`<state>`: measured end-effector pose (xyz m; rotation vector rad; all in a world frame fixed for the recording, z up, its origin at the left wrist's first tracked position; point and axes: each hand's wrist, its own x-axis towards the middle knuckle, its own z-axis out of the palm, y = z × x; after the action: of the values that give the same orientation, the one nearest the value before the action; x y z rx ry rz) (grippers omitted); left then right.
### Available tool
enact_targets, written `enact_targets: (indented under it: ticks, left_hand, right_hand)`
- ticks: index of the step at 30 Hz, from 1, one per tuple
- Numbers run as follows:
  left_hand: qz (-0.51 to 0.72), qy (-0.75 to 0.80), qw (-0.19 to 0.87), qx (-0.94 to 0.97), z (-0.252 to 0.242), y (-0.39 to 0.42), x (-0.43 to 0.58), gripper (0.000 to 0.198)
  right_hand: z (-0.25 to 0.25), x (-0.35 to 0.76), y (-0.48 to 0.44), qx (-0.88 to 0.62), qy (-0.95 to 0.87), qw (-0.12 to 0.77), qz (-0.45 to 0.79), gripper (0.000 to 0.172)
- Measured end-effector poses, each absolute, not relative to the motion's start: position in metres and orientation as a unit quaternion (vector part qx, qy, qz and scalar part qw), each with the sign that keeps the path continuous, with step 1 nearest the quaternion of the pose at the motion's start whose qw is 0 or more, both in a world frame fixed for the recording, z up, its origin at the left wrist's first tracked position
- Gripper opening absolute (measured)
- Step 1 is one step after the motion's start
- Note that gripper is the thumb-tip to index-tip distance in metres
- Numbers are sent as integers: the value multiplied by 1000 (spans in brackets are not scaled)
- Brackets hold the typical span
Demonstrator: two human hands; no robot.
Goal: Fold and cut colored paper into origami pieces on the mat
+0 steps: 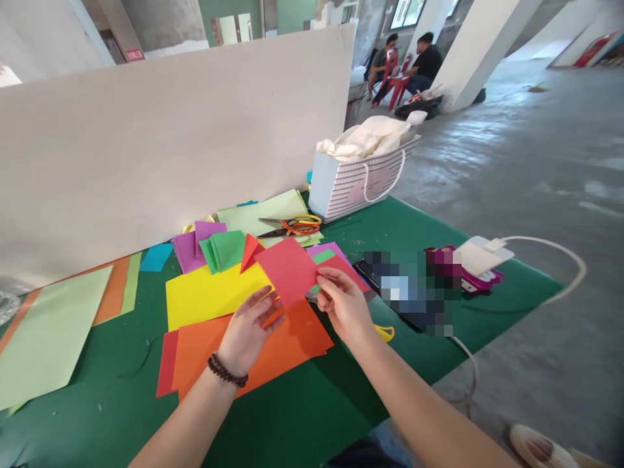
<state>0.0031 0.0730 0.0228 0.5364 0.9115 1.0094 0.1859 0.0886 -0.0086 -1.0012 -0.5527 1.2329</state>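
Note:
Both my hands hold a small red paper square (288, 268) above the green table (302, 416). My right hand (344, 304) pinches its right corner between thumb and fingers. My left hand (249, 328), with a bead bracelet on the wrist, has its fingers against the square's lower left edge from behind. Under the hands lie orange sheets (287, 344) and a yellow sheet (209, 294). Folded green (223, 250), purple (195, 244) and red (250, 250) pieces lie just beyond.
Scissors (291, 227) rest on pale green paper by a striped gift bag (355, 182) with cloth in it. A white board (160, 136) stands behind the table. A pink device with a cable (480, 263) lies right. Two people sit far back.

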Motion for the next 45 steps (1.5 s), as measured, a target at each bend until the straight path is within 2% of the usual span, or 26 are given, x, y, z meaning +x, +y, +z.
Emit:
enact_targets:
  ticks: [6,13,18,26,32,34,36,37,41,45]
  left_hand:
    - [467,413,728,286,28,65,8,24]
    - [494,422,678,344,33,57,20,44]
    - [491,437,679,326,25,60,18,44]
    - [456,459,677,351,21,61,13,44]
    - [360,444,657,491,33,61,3,55]
    - [324,456,593,579,39,72,-4,63]
    - [233,540,338,735,40,90,-11,60]
    - [227,578,280,732,37,101,-13,52]
    - [223,644,168,713,16,143,-16,35]
    - [242,648,128,711,2,160,-15,28]
  right_hand:
    - [-15,179,88,-467,-305,644,523,32]
    - [-14,172,72,-483,-449,587,470,22]
    - [-13,172,66,-476,-504,570,441,25]
    - [-15,173,69,-505,-478,545,468,26]
    - [-14,177,72,-482,-388,579,531,24]
    - [-17,181,77,-468,-328,603,557,29]
    - [-21,184,82,-450,-272,618,584,32]
    - [-22,185,84,-441,-249,621,598,33]
    - [-24,184,86,-410,-196,614,645,30]
    - [-21,180,84,-386,-186,601,674,32]
